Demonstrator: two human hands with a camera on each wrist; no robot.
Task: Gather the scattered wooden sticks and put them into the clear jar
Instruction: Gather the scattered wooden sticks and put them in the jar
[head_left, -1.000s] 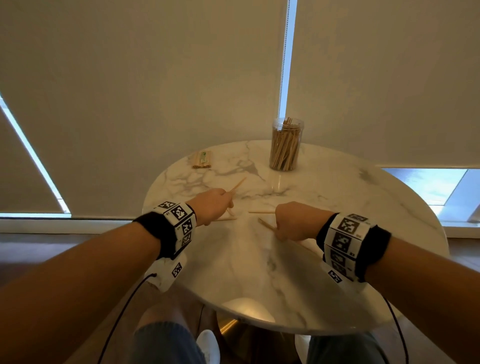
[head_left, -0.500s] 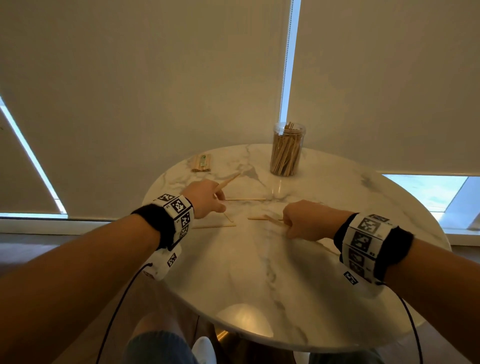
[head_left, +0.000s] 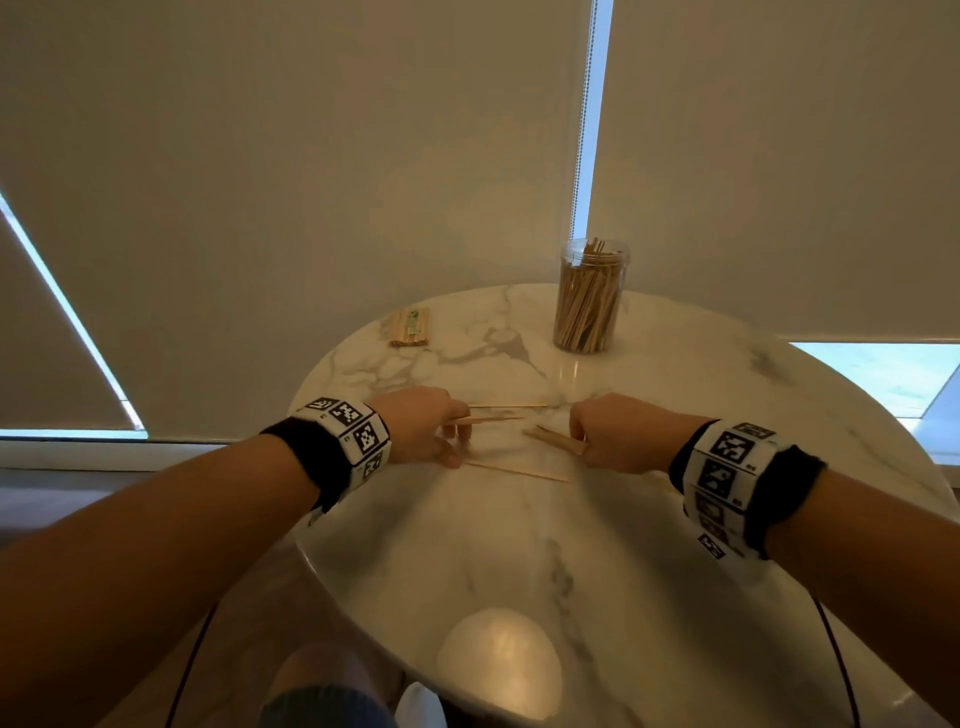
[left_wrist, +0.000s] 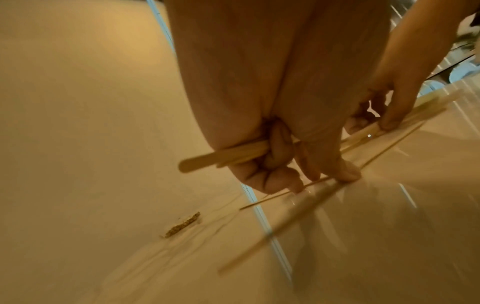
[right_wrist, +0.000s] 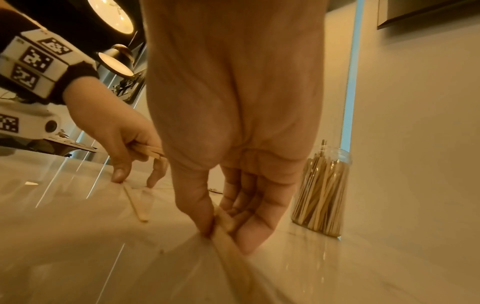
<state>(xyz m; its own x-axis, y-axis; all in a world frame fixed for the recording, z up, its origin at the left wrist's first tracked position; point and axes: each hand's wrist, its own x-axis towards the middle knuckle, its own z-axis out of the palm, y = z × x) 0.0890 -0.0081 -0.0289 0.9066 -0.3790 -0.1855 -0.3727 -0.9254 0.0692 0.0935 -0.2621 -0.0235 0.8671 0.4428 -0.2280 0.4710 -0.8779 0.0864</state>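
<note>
The clear jar (head_left: 589, 296) stands at the back of the round marble table (head_left: 727, 519), packed with wooden sticks; the right wrist view has it (right_wrist: 322, 191) at the right. My left hand (head_left: 415, 423) grips a bundle of wooden sticks (left_wrist: 221, 155) in its curled fingers, and its thumb and a fingertip touch a thin stick (head_left: 514, 470) lying on the table. My right hand (head_left: 618, 434) pinches a few flat sticks (head_left: 553, 439) between thumb and fingers (right_wrist: 223, 224), low over the tabletop. Another thin stick (head_left: 506, 406) lies just behind my left hand.
A wrapped pack of sticks (head_left: 410, 327) lies at the back left of the table. Window blinds hang close behind the table. A lamp's glare (head_left: 498, 660) shines on the near edge. My knees show below the table's front rim.
Both hands have drawn nearer to me and lower onto the table. The left hand's sticks now point right and its fingers have come down onto a thin stick.
</note>
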